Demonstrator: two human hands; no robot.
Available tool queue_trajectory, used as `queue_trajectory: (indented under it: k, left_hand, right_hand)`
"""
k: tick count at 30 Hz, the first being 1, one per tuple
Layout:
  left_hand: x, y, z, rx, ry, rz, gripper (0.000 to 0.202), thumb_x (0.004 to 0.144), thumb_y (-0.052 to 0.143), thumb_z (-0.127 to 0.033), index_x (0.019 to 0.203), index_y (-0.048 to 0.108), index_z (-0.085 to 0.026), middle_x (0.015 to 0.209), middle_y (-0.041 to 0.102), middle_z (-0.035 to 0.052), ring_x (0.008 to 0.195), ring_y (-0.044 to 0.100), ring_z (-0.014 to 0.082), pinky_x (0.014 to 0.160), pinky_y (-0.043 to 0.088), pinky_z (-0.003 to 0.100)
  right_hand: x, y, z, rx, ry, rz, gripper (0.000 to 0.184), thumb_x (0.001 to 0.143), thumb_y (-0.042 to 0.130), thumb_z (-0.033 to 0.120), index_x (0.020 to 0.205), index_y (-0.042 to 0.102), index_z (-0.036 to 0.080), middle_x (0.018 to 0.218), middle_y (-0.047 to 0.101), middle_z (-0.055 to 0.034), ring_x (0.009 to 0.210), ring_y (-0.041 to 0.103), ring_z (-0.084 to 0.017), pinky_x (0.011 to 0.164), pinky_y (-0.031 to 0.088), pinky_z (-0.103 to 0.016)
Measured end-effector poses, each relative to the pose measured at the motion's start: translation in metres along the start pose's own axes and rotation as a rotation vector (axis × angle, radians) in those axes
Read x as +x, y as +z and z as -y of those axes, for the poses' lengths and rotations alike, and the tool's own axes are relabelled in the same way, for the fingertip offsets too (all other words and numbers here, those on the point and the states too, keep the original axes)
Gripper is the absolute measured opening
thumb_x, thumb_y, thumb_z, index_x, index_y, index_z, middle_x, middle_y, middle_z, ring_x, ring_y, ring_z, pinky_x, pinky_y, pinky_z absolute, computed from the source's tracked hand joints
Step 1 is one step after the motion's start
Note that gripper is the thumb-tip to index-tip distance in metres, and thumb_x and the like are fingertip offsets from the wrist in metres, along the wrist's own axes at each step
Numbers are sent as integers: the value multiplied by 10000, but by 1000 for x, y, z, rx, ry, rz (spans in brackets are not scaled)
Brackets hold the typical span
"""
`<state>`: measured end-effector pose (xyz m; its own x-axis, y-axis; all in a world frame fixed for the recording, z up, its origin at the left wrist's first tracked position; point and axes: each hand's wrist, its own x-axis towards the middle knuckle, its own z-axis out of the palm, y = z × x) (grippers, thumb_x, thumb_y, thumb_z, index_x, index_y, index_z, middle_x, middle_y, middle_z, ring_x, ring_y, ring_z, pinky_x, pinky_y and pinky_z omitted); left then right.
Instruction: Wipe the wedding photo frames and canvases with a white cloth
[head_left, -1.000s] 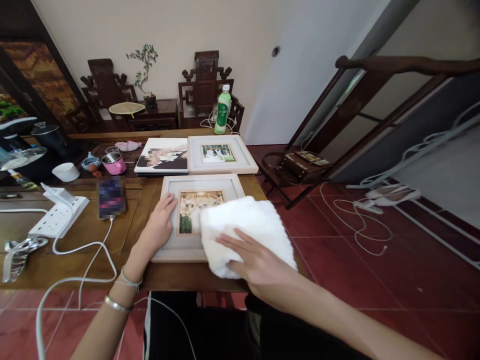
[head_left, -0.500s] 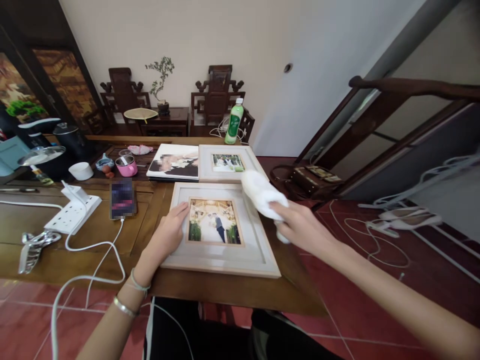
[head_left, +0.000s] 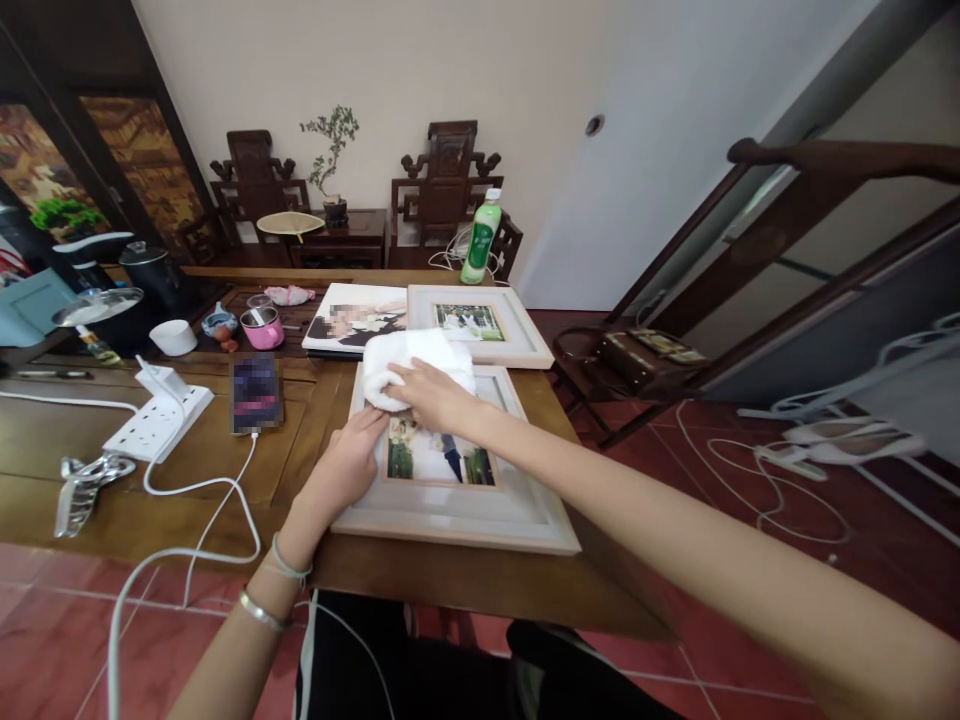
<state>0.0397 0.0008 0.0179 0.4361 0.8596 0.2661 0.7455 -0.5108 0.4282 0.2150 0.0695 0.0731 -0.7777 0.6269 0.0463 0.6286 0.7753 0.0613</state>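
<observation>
A light wooden picture frame [head_left: 450, 512] lies flat on the brown table [head_left: 187, 480], at the table's near edge, and everything else is placed from it. The right hand [head_left: 433, 396] reaches across the frame's far left corner with its fingers curled down over a bunched white cloth [head_left: 409, 356], closed on it and pressing it against the glass there; the cloth covers that corner and the top of the photo inside. The left hand [head_left: 346, 468] rests on the frame's left border with loose, spread fingers, gripping nothing, its fingertips touching the mat just beside the photo (two thin bangles [head_left: 264, 608] sit on that wrist). Just beyond the frame lies a second frame [head_left: 525, 350] of the same pale wood, close to it and perhaps touching, though the cloth hides the gap. A flat photo print [head_left: 352, 318] lies beyond the frame too, to the left of the second one. Further beyond the frame stands a green bottle [head_left: 481, 238], upright. To the frame's left, near it, a phone [head_left: 256, 392] lies flat with a white cable plugged in, and further left of the frame sits a white power strip [head_left: 159, 422]. Beyond the frame to the left, well apart, are a pink cup [head_left: 262, 328] and a white bowl [head_left: 173, 337].
</observation>
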Motion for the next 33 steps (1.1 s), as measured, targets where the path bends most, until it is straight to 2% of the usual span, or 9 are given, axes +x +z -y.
queue_trajectory:
  k: [5,9,12,14,17,20,24,28,33]
  left_hand:
    - [-1,6,6,-39,-25,-14,655,733,331,43,1349,475,-125,1446,437,131,1361,371,215,1119,328,457]
    - [0,9,8,-45,-49,-39,636,746,337,37,1336,496,-140,1432,460,117,1351,390,202,1124,324,452]
    - [0,8,8,-42,-47,-38,644,742,330,45,1342,489,-128,1435,455,124,1357,380,203,1124,326,450]
    - [0,7,7,-37,-39,-39,646,747,325,46,1347,483,-132,1434,456,125,1358,379,202,1122,330,449]
    - [0,7,6,-24,-33,-36,642,749,324,44,1346,482,-132,1433,457,127,1355,383,202,1118,336,452]
    - [-1,7,5,-19,-35,-35,640,746,326,42,1347,478,-118,1438,449,132,1359,376,204,1118,333,456]
    - [-2,8,6,-19,-31,-60,629,756,336,31,1340,488,-148,1427,467,117,1355,382,200,1117,336,456]
    - [-1,9,7,-12,-31,-68,618,769,334,26,1344,482,-142,1429,462,125,1353,385,204,1114,345,460]
    - [1,10,8,-17,-30,-93,608,776,336,27,1333,495,-156,1415,481,116,1341,406,195,1113,355,443]
  right_hand:
    - [-28,-8,-16,-25,114,29,285,784,517,42,1015,658,130,1217,598,-158,1115,552,-244,1005,318,-365]
    - [-69,-14,-37,-71,239,87,366,723,448,-46,927,688,140,995,673,-129,928,623,-249,837,417,-339]
    - [-98,-24,-52,-97,301,125,413,703,404,-64,909,693,149,887,683,-114,822,641,-245,692,436,-315]
    - [-111,-32,-62,-138,367,122,445,696,396,-60,969,683,143,884,684,-120,786,645,-251,643,438,-317]
    - [-120,-38,-70,-251,463,-9,472,703,403,-48,1073,649,111,1026,663,-162,829,645,-268,683,461,-344]
    - [-115,-29,-66,-279,368,-129,467,706,435,-49,1092,646,106,1221,586,-184,1003,611,-282,819,466,-372]
    - [-99,-3,-49,-209,227,-76,478,703,474,-37,1113,645,139,1207,602,-163,1178,518,-285,925,427,-391]
    - [-93,9,-44,-127,284,-79,456,709,490,5,1141,618,80,1168,601,-207,1122,545,-286,972,382,-403]
    - [-116,2,-28,-68,202,-48,489,649,447,-56,1073,635,98,1127,613,-170,1085,550,-266,970,374,-412]
